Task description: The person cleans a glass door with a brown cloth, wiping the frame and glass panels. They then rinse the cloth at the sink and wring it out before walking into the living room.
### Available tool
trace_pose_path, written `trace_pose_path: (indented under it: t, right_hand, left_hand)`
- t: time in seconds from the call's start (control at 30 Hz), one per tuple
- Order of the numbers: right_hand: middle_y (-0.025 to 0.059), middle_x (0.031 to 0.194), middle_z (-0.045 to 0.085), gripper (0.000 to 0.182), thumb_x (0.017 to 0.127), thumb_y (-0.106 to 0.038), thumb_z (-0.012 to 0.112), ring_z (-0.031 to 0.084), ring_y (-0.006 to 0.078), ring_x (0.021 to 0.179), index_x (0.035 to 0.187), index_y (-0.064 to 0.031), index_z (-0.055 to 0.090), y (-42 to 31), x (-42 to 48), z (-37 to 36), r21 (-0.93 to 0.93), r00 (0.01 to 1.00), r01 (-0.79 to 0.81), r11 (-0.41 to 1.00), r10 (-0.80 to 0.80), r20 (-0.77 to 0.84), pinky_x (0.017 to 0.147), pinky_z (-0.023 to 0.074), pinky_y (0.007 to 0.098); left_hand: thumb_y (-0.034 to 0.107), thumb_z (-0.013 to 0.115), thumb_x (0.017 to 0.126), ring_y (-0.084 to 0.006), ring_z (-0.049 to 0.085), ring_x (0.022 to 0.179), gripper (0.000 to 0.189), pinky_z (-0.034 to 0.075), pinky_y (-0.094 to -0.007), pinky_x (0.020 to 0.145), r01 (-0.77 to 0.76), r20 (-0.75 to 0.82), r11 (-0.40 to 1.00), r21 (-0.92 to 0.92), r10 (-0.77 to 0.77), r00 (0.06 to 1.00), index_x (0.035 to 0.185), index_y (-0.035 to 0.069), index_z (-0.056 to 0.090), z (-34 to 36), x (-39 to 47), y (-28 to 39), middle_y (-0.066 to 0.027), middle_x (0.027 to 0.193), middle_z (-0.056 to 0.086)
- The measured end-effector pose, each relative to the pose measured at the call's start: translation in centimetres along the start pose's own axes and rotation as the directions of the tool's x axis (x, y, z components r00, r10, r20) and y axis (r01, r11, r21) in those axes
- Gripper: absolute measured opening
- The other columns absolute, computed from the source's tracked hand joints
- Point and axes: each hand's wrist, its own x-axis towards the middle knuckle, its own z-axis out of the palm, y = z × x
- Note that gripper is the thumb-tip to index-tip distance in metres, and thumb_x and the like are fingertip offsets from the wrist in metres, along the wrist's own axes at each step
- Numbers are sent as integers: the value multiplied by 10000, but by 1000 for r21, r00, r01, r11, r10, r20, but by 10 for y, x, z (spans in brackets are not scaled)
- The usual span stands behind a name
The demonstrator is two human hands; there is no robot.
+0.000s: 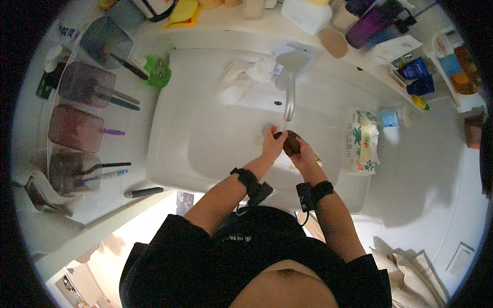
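Over the white washbasin (pixel 227 154), just below the spout of the metal faucet (pixel 289 92), both my hands are on a dark brown, rounded object (pixel 291 144); its exact kind cannot be told. My right hand (pixel 305 154) grips it from the right. On its left side, the fingertips and thumb of my left hand (pixel 272 143) close on a narrow dark end. A pale item with yellowish marks (pixel 283 161) shows in the basin under my hands, partly hidden by them. The drain (pixel 269 127) is partly covered by my left fingers.
A tissue pack (pixel 359 142) lies on the basin's right ledge. Crumpled white material (pixel 262 71) sits left of the faucet base. Wall cups (pixel 77 127) with toothbrushes line the left, near a green packet (pixel 158 72). Bottles (pixel 371 25) crowd the shelf at the back right.
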Motion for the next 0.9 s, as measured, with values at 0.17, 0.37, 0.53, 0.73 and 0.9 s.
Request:
trace_pose_path:
  t: [0.17,0.37,0.53,0.73,0.9]
  right_hand:
    - [97,1000,571,295,913,-280,418,545,219,951,1065,-47,517,-8,-11,32,104,972,-222,970,211,103,836,473,380]
    - [115,1112,531,429,915,-381,378,516,248,1014,1143,-29,469,-8,-2,26,-355,983,40,934,28,183,896,422,416]
    - [107,1058,556,443,901,-414,413,521,240,995,1135,-43,477,-24,10,15,-195,989,-109,975,126,77,875,405,380]
    - [170,1061,534,544,824,-368,582,536,251,971,1248,-56,445,-72,-32,51,-986,950,167,-10,-264,164,849,434,335]
    - [142,911,522,534,844,-293,557,555,225,780,1309,-99,379,-116,-38,137,-784,627,493,-376,-472,620,737,471,335]
  left_hand:
    - [315,577,818,-182,537,742,291,477,-324,631,566,410,635,-526,-393,823,935,67,476,-7,28,10,-57,821,511]
    - [338,542,838,-192,533,664,289,452,-331,631,449,240,845,-291,-390,889,798,52,529,3,40,5,-50,700,524]
    - [405,522,840,-191,548,701,336,447,-346,672,434,394,879,-200,-333,857,860,72,555,-17,9,53,-44,790,572]
    - [383,541,838,-172,601,734,303,510,-349,640,702,604,528,-478,-383,699,943,99,542,4,38,-1,-52,877,603]
    - [291,589,793,-240,612,737,290,513,-395,641,685,505,582,-438,-471,723,999,93,538,23,42,-10,-68,896,598]
